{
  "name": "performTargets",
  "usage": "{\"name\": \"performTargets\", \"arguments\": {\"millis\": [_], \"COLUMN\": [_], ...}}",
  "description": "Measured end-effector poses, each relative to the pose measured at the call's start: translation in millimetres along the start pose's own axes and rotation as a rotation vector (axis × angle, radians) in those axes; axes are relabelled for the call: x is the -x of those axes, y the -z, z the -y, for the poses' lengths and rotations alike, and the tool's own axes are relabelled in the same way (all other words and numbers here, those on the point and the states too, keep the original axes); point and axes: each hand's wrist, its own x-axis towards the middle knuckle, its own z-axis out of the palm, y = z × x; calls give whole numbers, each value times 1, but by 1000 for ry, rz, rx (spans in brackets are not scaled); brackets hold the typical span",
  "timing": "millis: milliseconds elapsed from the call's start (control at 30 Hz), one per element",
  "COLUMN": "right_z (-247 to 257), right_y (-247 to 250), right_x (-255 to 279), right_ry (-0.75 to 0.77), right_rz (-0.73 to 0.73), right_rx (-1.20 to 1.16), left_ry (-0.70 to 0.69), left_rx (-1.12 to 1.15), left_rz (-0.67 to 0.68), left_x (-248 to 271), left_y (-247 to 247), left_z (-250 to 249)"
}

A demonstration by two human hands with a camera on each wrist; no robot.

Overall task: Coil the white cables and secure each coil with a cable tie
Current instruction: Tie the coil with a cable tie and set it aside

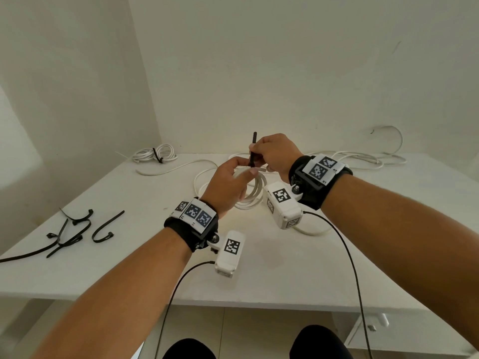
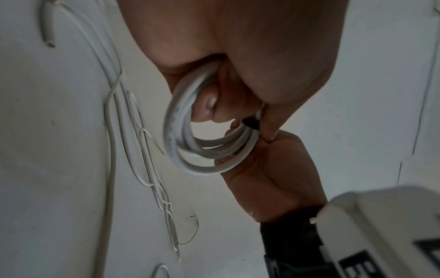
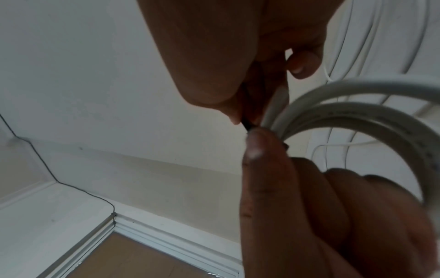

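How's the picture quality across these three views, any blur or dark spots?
Head view: evenly lit and sharp, edges bowed by the wide lens. Left wrist view: dim, the left hand shadowed, the coil slightly soft. Right wrist view: dim, the coil blurred, the right hand dark.

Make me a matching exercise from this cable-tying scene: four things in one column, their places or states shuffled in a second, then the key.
Things:
1. white coil
2. tied coil
3. spare black ties
4. black tie

Places or states:
A. lying loose at the table's left edge
B. pinched by the right hand, tail pointing up
C. gripped by the left hand
D. already bound, at the far left by the wall

Pairs: 1-C, 2-D, 3-A, 4-B
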Motion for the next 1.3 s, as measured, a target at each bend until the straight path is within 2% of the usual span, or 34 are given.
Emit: {"name": "performTargets", "arguments": {"millis": [100,433,600,667,733,833,1000,1167,1233,1300], "right_z": [2,-10,-5,0,0,-7,-19,-15,-11,-10], "right_y": [0,-8,-21,-22,-18,-20,-43,-62,-70,-80], "right_x": [-1,-7,-11,-12,-13,-16,-27,-48,-59,-76], "right_ry": [-9,-26,41,31,-39,-89,-60,-46,-34,-24], "right_rz": [-4,-16,2,108,299,544,611,620,580,500], "right_rx": [22,49,77,0,-102,-92,-94,-140,-59,5], "left_ry": [14,28,60,83,101,127,162,229,321,465], "left_rx": [50,-68,101,165,206,273,322,181,-89,-485], "left_rz": [-6,44,19,-10,-39,-80,-70,-78,-68,0], "left_x": [0,0,-1,-1,0,1,-2,-21,-31,-38], "left_y": [-1,2,16,24,35,55,72,113,136,162], "left_z": [1,-2,-4,-2,0,2,7,24,30,38]}}
